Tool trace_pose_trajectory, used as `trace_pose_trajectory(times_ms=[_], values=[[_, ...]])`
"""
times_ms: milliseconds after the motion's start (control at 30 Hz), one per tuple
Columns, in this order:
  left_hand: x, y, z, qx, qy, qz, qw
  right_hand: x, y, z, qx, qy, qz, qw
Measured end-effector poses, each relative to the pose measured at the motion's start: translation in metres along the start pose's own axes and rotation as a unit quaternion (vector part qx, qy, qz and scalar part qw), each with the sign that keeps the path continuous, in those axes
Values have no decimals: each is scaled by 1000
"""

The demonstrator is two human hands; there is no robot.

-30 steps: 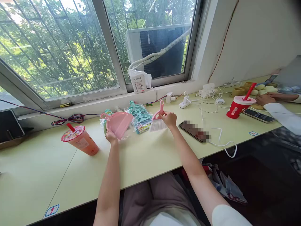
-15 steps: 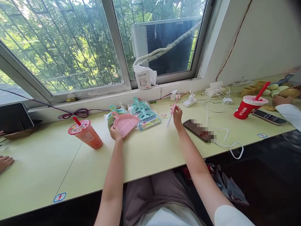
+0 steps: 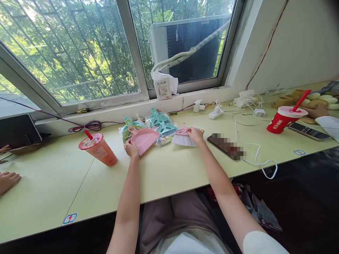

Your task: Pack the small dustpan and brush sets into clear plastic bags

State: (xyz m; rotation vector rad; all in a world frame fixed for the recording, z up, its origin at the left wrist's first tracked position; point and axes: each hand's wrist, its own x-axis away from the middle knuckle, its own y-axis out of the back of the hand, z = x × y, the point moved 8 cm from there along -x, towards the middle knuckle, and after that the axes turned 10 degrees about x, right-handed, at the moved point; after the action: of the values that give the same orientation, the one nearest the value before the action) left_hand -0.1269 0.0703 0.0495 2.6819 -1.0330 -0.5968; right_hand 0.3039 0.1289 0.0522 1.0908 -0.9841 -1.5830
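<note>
My left hand (image 3: 131,148) is closed on the left edge of a pink dustpan (image 3: 145,138), held tilted with its wide mouth toward the right. In my right hand (image 3: 196,135) is a small pink brush (image 3: 184,137), gripped at its right side, its white bristles fanned downward just above or on the table; I cannot tell if they touch. Behind the dustpan lie wrapped green brush-and-dustpan sets (image 3: 159,123) in clear plastic. A phone (image 3: 225,146) rests right of my right hand.
An orange drink cup (image 3: 99,150) with a red straw leans on the left of the table (image 3: 164,176). To the right are a red cup (image 3: 284,120), white cables (image 3: 265,164), a power strip (image 3: 216,112) and another phone (image 3: 308,131). Other people's hands (image 3: 9,180) show at both sides.
The brush in my right hand has turned from edge-on to broadside, its bristles now spread toward me. My left hand keeps the dustpan nearly in place. The view has shifted slightly.
</note>
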Motion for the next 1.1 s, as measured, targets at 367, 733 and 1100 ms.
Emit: trace_pose_trajectory(times_ms=[367, 733, 1100], values=[[0, 4, 8, -2, 40, -31, 999, -2, -6, -10, 25, -29, -29, 999], [26, 42, -45, 205, -77, -192, 956, -4, 33, 3, -499, 57, -101, 859], [83, -17, -122, 310, -166, 118, 929, 40, 63, 73, -603, 144, -81, 781]])
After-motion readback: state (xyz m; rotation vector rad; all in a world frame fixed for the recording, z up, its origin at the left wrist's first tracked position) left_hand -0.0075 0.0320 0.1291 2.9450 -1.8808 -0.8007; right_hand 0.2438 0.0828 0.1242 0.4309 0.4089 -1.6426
